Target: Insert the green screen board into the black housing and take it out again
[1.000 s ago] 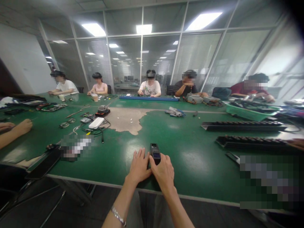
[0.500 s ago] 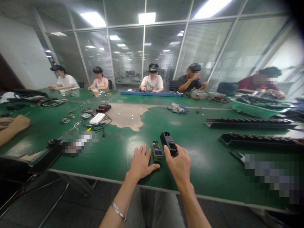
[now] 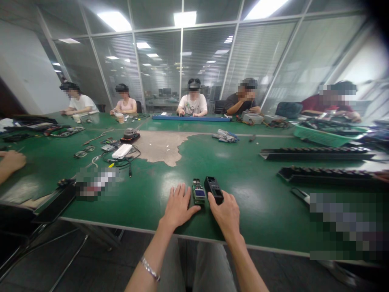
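My left hand [image 3: 178, 205] lies flat on the green table [image 3: 258, 219], fingers stretched out and thumb pointing right, holding nothing. Just beyond its thumb is a small circuit board [image 3: 198, 190] with a dark blue screen. To the right of the board, close beside it, lies a black plastic case [image 3: 212, 185] with cut-out openings in its top. My right hand [image 3: 225, 209] is closed around the near end of this case, thumb on the left side and fingers on the right. The fingers' undersides are hidden.
A white box-shaped device [image 3: 122, 151] with cables lies left of centre. Black slotted rails [image 3: 319, 175] and a green basket [image 3: 328, 137] are to the right. Several people sit along the far side. Another person's hand [image 3: 13, 161] is at the left edge.
My right hand has lowered the black case from a raised, tilted pose onto the table beside the circuit board. My left hand stays flat. The whole view has shifted slightly.
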Motion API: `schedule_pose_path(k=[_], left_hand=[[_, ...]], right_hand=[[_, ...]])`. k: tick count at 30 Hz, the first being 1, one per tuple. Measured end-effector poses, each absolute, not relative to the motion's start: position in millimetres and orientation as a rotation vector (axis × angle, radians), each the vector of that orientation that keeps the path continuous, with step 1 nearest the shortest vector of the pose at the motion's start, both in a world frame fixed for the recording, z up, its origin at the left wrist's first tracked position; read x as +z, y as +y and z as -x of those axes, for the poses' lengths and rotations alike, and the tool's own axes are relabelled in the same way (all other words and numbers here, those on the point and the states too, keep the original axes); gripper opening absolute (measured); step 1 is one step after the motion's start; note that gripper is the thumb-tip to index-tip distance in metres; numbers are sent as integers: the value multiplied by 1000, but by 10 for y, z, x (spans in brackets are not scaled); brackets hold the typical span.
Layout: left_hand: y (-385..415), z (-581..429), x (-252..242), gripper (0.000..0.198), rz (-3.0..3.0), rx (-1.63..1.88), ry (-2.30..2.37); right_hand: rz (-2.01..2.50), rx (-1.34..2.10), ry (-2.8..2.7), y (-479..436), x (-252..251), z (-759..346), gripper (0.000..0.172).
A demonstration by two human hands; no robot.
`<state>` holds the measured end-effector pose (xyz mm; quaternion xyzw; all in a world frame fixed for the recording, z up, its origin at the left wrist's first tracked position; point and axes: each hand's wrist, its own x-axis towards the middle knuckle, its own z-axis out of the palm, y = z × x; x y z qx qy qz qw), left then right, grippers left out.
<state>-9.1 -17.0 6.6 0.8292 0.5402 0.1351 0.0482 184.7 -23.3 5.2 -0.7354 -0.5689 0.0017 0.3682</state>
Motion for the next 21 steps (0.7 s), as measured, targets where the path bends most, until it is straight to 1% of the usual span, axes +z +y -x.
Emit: schedule_pose_path(k=[5,10,12,15,17,21], left_hand=[[-167,90,62,80,-2533,424,1640],[-163,87,49,75,-2524,440,1658],[-164,83,49,74,-2524,443,1664],[-170,76,56,72,-2523,444,1674],[-177,74,66,73,-2522,444,1676],[-187,79,87,72,-2523,425,1673]], right_hand=[[1947,1,-1498,-247,38,-1817,43],[1944,-21,-1506,-258,20,-1798,45],[1919,-33,-1504,-262,4,-1803,49],[1892,-65,-1480,-271,-18,-1810,63],[1884,-77,-1475,-279,-27,-1810,67],[1870,-55,-1498,-288,-34,-1819,54]])
